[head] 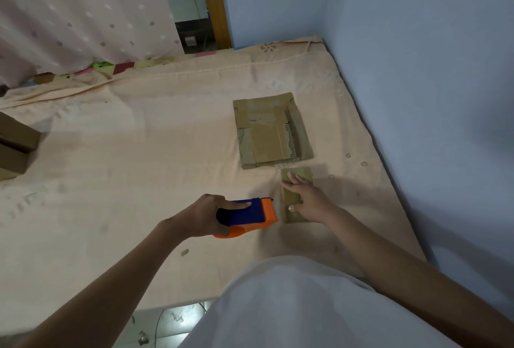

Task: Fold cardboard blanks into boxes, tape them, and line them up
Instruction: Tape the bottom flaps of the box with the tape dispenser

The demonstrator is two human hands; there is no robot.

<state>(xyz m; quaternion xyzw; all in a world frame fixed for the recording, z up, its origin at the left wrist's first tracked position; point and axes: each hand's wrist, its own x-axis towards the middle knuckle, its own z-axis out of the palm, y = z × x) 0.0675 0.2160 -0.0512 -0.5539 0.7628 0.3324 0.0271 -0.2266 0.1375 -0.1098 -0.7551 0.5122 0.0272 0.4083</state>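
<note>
your right hand (304, 194) is flat, fingers straight, pinning the small box (296, 194) near the mattress's (139, 152) right edge, long axis running away from you, and the tape dispenser (250, 215) gripped in your left hand (203, 215) sits just left of it

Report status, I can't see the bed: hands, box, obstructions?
Left hand grips blue-and-orange tape dispenser. Right hand flat on small brown cardboard box. Flattened cardboard blanks just beyond; nothing blocking.

Head camera looks steeply down over mattress (139, 139).
</note>
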